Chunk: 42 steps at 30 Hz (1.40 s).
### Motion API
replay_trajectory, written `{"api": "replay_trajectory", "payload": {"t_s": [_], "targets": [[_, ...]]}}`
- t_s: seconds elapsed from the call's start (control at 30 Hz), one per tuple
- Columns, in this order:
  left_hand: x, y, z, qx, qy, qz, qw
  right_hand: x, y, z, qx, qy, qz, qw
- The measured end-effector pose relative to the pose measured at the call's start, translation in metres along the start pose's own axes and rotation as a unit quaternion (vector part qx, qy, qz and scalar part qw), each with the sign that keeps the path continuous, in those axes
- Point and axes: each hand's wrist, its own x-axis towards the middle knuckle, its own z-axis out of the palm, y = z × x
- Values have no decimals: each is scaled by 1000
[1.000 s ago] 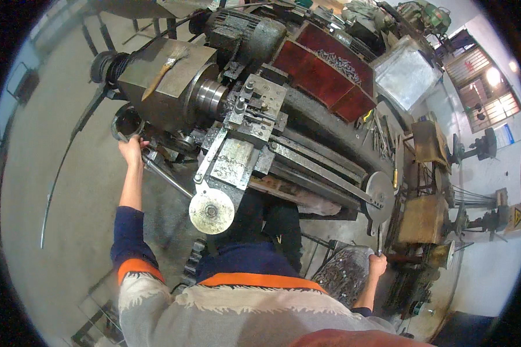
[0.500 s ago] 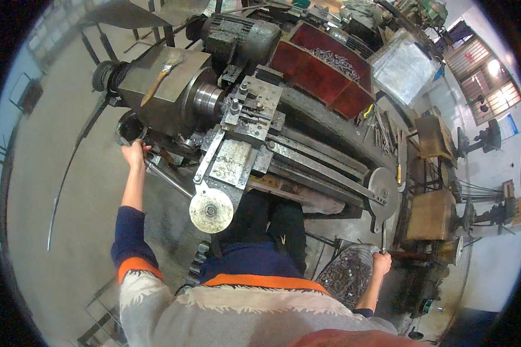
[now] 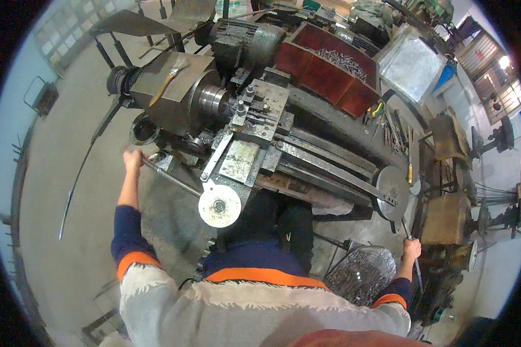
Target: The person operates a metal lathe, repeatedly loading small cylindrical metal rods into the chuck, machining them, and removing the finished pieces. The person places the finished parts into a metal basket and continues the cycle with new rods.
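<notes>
My left hand (image 3: 133, 160) is closed at the outer end of a long metal lever (image 3: 176, 180) that slants down to a pale round disc (image 3: 219, 206) on the lathe. Beside its fingers is a small shiny piece, too small to make out. My right hand (image 3: 412, 248) is wrapped round a metal handle (image 3: 407, 227) below a dark round plate (image 3: 390, 188) at the bed's right end. Between them lies the lathe, with a bright chuck (image 3: 213, 99) and a tool block (image 3: 261, 110). Two long flat bars (image 3: 330, 169) run to the round plate.
A brush (image 3: 169, 81) lies on the headstock. Behind the lathe sits a red-brown bin (image 3: 324, 75) of small metal parts. Hand tools (image 3: 392, 130) lie at the bed's far right. A container of dark metal bits (image 3: 362, 274) stands by my right arm. A motor (image 3: 246, 43) is behind.
My right hand and its handle have swung outward to the right and slightly up. My left hand is slightly lower in view. The whole scene has shifted a little to the right.
</notes>
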Motion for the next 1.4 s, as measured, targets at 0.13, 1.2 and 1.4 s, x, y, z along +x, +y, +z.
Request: {"api": "replay_trajectory", "payload": {"t_s": [0.13,1.2,1.4], "targets": [[-42,-64,-62,-170,59,-42,983,-8,-2,-6,-12,-44,-45,998],[-120,-72,-111,-179,186,-119,959,-24,26,31,6,13,-58,998],[-106,-66,-151,77,9,-144,987,20,-16,-19,-101,-76,39,991]]}}
